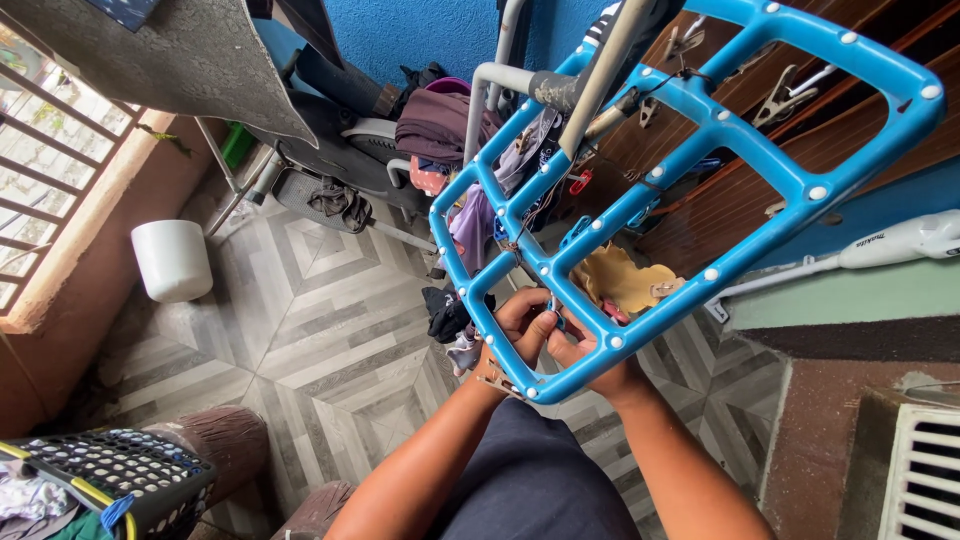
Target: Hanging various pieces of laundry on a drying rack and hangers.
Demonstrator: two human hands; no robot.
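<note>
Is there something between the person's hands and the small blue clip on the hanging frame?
Nothing visible does. The left hand and the right hand already meet at the blue clip, fingers on it. Only a bar of the blue frame crosses in front of the right hand.

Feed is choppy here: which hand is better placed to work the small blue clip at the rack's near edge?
Probably the left hand: its fingertips already pinch at the blue clip under the blue rack. The right hand is mostly hidden behind the frame.

Tiled floor (320, 300); white bucket (172, 260); basket (120, 475)
</note>
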